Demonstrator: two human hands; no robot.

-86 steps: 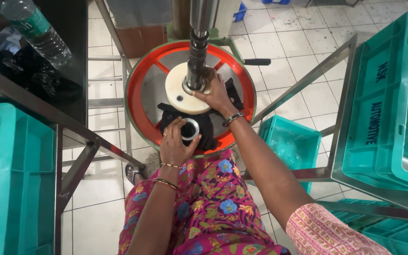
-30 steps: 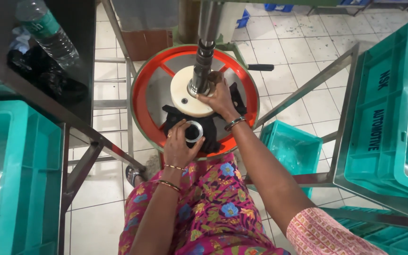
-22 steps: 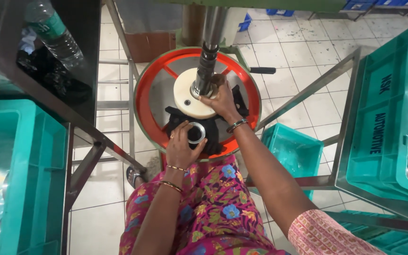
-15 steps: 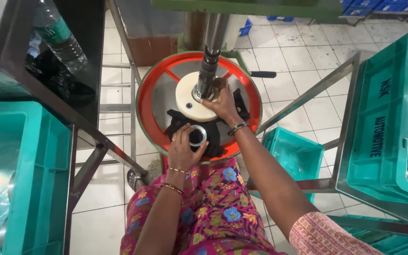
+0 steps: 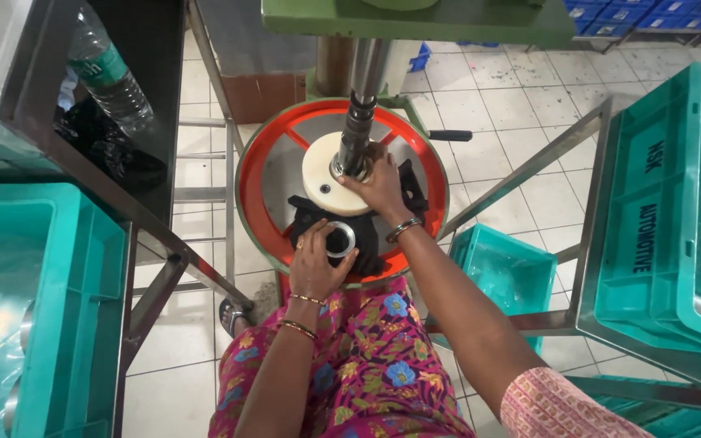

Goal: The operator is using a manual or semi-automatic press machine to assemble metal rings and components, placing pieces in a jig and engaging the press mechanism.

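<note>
The metal ring [image 5: 340, 239] sits on the black fixture [image 5: 367, 235] at the near edge of the red wheel [image 5: 265, 174], the left hand [image 5: 316, 264] in a loose grip about its rim; seating looks unfinished. The right hand [image 5: 381, 188] rests fingers spread on the cream disc [image 5: 326, 174] under the press spindle [image 5: 359, 130]; pressing seems still to come.

My left grip [image 5: 318, 264] has 2 thin bangles at the wrist and a ring on 1 finger. My right grip [image 5: 383, 188] wears a dark bangle; further up that arm is a pink patterned sleeve [image 5: 561, 405]. My lap is covered by magenta cloth [image 5: 367, 365] with blue and yellow flowers.
</note>
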